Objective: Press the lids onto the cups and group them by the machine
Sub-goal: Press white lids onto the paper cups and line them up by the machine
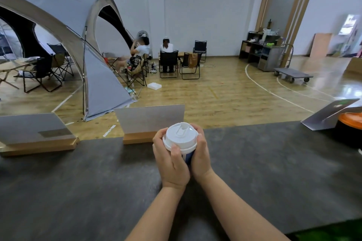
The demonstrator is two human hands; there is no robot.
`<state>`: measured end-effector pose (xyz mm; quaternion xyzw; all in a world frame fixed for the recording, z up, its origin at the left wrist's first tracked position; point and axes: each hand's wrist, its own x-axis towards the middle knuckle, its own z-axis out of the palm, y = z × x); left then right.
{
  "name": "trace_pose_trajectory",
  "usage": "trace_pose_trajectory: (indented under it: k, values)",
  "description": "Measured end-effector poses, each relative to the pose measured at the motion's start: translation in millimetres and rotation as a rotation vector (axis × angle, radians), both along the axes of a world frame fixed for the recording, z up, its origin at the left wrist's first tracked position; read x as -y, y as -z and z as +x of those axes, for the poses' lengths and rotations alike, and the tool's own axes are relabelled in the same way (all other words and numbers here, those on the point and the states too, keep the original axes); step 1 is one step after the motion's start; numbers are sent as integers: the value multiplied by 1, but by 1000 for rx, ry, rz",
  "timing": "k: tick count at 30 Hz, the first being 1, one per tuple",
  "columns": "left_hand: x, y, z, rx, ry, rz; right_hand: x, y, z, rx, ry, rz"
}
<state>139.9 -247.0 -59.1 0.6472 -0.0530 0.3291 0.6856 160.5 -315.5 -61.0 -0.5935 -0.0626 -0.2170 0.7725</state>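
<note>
A paper cup (188, 157) with a blue and white side stands upright on the dark grey counter (78, 182), near its far edge. A white plastic lid (180, 137) with a sip flap sits on top of it. My left hand (172, 164) wraps the cup from the left, thumb up against the lid's rim. My right hand (199, 154) wraps it from the right, fingers curled around the lid's far side. Most of the cup's body is hidden by both hands. No machine is clearly in view.
Two sign plates in wooden bases (148, 123) (37, 135) stand along the counter's far edge. At the right edge are a tilted grey stand (329, 115) and a dark object with an orange top (350, 121). Beyond lie a tent, folding chairs and seated people.
</note>
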Motion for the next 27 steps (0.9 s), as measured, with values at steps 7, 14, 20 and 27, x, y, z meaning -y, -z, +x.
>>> trace_pose_trajectory:
  k: [7, 14, 20, 27]
  values:
    - [2, 0, -5, -88, 110, -41, -6, -4, -10, -120, 39, 38]
    - [-4, 30, -34, -252, 175, 53, 4, 15, -31, -209, -46, 151]
    - [15, 21, -32, -238, 279, 55, 15, 18, -35, -139, 38, 88]
    - [63, 0, -18, -176, 492, 61, 72, 4, -38, -38, 119, 128]
